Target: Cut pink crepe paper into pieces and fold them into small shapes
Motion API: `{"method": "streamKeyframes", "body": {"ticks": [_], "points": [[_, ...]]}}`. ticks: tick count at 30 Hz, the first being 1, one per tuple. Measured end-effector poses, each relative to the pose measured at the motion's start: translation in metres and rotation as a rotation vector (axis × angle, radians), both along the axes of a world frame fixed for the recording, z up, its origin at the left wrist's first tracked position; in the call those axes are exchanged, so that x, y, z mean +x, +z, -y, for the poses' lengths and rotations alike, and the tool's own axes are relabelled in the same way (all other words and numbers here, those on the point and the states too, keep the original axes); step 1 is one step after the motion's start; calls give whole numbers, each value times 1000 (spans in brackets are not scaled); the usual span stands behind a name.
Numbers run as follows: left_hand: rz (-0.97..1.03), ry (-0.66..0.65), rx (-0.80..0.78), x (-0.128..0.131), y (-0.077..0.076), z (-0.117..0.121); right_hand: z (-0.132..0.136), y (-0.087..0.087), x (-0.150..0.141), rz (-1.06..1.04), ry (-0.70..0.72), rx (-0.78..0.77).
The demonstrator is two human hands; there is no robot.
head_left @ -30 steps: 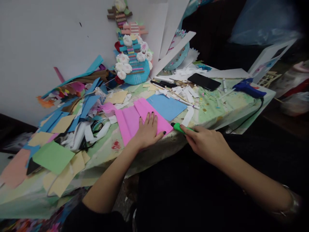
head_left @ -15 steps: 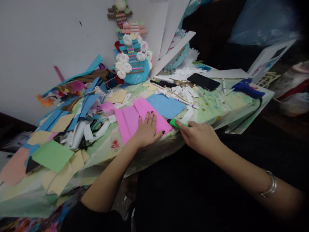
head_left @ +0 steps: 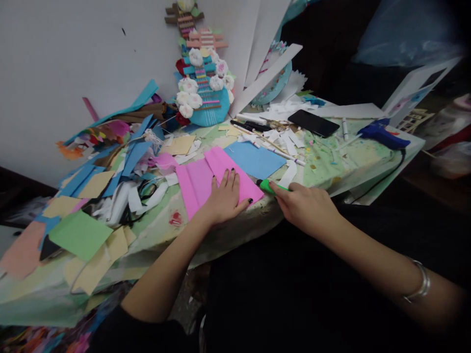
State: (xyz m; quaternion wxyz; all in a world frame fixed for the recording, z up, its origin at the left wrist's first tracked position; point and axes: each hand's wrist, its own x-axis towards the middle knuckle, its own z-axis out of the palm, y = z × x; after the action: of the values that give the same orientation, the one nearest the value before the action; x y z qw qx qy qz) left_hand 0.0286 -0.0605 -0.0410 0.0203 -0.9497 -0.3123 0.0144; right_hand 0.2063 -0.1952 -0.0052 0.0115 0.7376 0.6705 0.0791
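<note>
My left hand (head_left: pixel 223 198) lies flat with fingers spread, pressing on a folded sheet of bright pink paper (head_left: pixel 194 184) at the table's front edge. A paler pink strip shows between its folded sides. Just right of the paper, my right hand (head_left: pixel 307 208) is closed round a green utility knife (head_left: pixel 271 187), index finger laid along its top. The black end of the knife points left, close to the pink sheet's right corner; no blade can be made out. Behind the pink paper lies a blue sheet (head_left: pixel 253 159), partly covered by it.
Paper scraps and a green sheet (head_left: pixel 81 235) crowd the left side. Against the wall leans a blue guitar-shaped decoration (head_left: pixel 209 109) with white flowers. Pens (head_left: pixel 281 149), a black phone (head_left: pixel 313 123) and a blue glue gun (head_left: pixel 384 135) with its cord lie at the right.
The view has shifted slightly. Both hands, the pink paper and the green utility knife keep nearly the same places relative to each other.
</note>
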Motion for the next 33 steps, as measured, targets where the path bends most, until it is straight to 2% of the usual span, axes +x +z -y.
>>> {"method": "streamKeyframes", "body": {"ticks": [4,12,19,33], "points": [[1,4,0,0,0,0,1,1,3,0,0,-16],[-1,6,15,0,-1,0,-21,-1,-6,-29,17,22],[13,5,7,0,1,2,-18,-1,0,1,23,14],[5,14,-10,0,2,1,-53,-1,-11,-11,67,60]]}}
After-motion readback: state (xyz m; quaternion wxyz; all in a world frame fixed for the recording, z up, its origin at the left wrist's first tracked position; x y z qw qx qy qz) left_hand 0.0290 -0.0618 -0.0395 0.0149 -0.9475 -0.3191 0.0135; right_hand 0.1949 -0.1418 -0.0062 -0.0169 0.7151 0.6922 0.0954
